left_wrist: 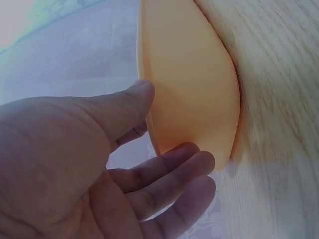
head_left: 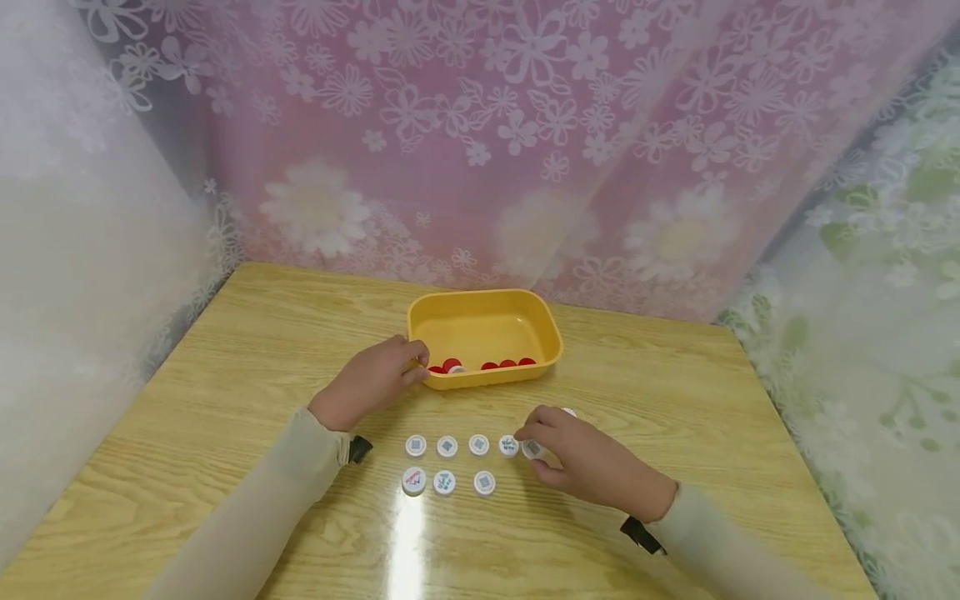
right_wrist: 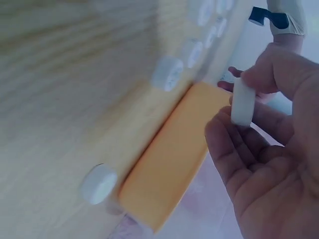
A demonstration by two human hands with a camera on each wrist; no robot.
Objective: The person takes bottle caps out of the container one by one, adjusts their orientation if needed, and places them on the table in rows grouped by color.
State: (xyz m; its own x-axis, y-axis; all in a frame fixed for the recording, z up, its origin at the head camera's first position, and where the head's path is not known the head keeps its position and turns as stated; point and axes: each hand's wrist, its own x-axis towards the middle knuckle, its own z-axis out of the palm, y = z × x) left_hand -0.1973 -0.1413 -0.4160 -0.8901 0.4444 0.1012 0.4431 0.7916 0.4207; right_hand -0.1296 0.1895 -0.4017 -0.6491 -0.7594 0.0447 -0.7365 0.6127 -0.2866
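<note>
At the front left corner of a yellow plastic basin (head_left: pixel 483 329), my left hand (head_left: pixel 375 375) grips the rim. In the left wrist view the thumb lies on the basin's edge and the other fingers touch its outer wall (left_wrist: pixel 194 84). My right hand (head_left: pixel 581 458) pinches a thick white round disc (right_wrist: pixel 242 102) by its edge, held above the table at the right end of the disc rows. Beside it lies a white disc with a blue-green print (head_left: pixel 508 446). Another white disc (head_left: pixel 569 412) shows partly behind the right hand.
Several white discs with printed tops, such as one with a red mark (head_left: pixel 413 480), lie in two rows before the basin. Red-topped discs (head_left: pixel 507 363) lie along the basin's near inner side. Floral curtains (head_left: pixel 465 150) hang around the wooden table (head_left: pixel 300 317).
</note>
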